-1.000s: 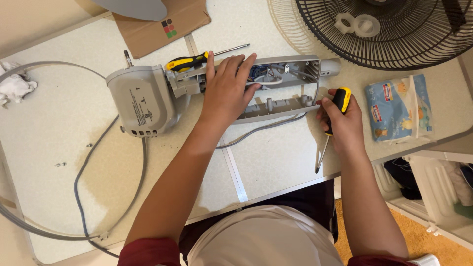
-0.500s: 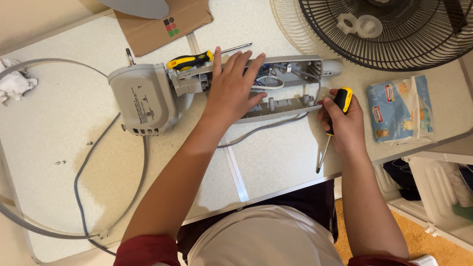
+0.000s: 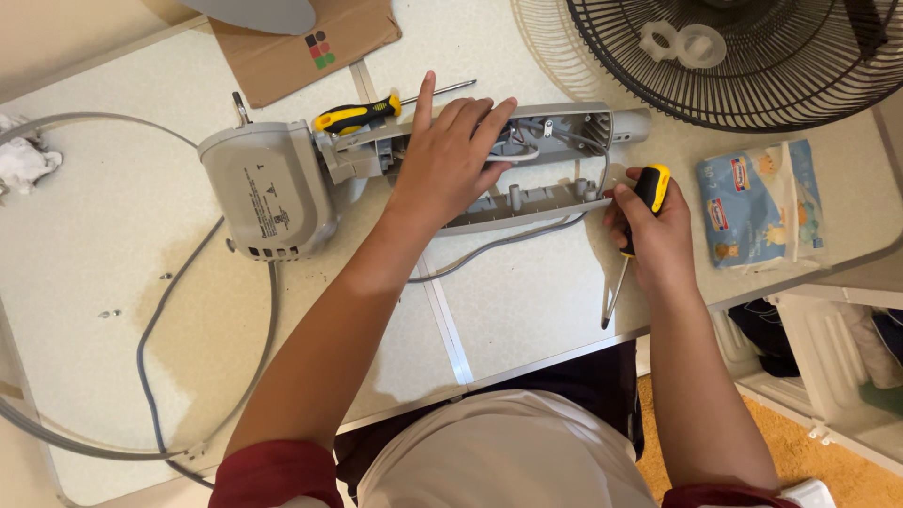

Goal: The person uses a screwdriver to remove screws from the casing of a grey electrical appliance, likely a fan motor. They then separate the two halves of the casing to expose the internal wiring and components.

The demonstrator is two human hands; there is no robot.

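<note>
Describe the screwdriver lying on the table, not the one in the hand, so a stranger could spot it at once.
Start at the grey motor housing on the white table. Just past its upper right corner, beyond the left hand, lies the spare screwdriver. Unlike the one gripped shaft-down in the right hand, it lies flat and untouched.

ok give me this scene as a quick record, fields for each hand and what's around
left hand: flat on the open grey housing
right hand: gripping a screwdriver, tip toward the person
motor: joined to the housing's left end
second screwdriver: lying behind the housing
fan grille: top right
wipes pack: right of the right hand
cord: looped at left
</note>
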